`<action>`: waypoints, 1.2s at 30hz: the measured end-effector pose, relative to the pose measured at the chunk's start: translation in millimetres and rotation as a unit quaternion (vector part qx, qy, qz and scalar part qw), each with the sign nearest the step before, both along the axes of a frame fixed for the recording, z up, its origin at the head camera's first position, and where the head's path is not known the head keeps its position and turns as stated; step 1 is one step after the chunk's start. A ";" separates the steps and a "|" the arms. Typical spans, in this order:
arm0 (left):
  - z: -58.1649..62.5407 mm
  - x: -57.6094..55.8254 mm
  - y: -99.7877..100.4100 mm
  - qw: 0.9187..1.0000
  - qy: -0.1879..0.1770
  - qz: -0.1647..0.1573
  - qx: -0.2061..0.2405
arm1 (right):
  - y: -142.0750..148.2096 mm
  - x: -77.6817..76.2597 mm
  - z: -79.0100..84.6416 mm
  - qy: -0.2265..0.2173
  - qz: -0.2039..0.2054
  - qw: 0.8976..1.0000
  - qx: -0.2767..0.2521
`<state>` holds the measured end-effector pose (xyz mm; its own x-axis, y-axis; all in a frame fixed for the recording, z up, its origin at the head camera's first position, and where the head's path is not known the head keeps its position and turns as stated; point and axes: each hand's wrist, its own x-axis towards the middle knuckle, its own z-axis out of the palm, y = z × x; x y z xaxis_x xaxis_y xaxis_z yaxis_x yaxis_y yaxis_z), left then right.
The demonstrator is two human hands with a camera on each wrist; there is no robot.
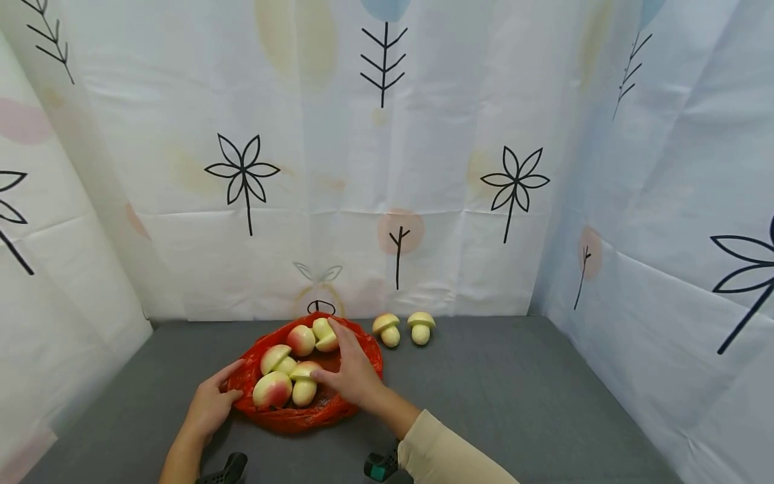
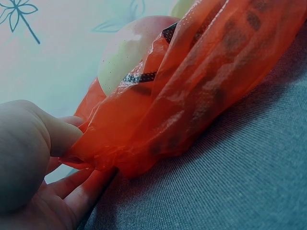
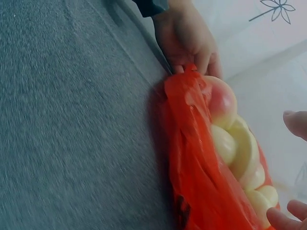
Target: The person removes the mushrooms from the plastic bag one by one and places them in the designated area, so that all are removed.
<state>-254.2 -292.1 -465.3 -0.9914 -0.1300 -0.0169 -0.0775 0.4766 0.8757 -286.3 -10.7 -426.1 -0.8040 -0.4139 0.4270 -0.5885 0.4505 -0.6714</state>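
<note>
A red plastic bag (image 1: pixel 284 422) lies with its mouth spread wide, and several yellow mushrooms with pink-tinged caps, seemingly toys, fill it. My left hand (image 1: pixel 208 407) holds the bag's left edge; in the left wrist view the thumb (image 2: pixel 60 136) and fingers pinch the thin plastic. Over the bag's right side reaches my right hand (image 1: pixel 358 376), thumb and fingers spread apart. Its fingertips are close to the back mushroom (image 1: pixel 326 339), and its thumb is near the front mushroom (image 1: pixel 304 390). Whether they touch, I cannot tell. In the right wrist view these fingers (image 3: pixel 288 220) are spread.
Behind the bag, to its right, two more mushrooms (image 1: pixel 387 331) stand upright side by side on the grey table (image 1: pixel 514 396). A white patterned curtain (image 1: pixel 447 255) encloses the table's back and sides. Dark wrist devices (image 1: pixel 232 467) show beneath both forearms.
</note>
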 end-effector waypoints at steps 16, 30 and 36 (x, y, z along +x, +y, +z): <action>0.7 0.1 0.4 1.000 0.001 -0.002 0.005 | -17.6 3.5 -21.1 -0.049 -0.003 0.999 0.007; -1.1 -1.6 -0.3 1.000 0.001 0.001 -0.005 | -22.6 1.7 -35.4 -0.063 0.016 0.996 0.058; -2.3 -1.7 -1.5 1.000 0.001 -0.003 -0.002 | -25.1 1.8 -38.6 -0.063 0.012 0.995 0.079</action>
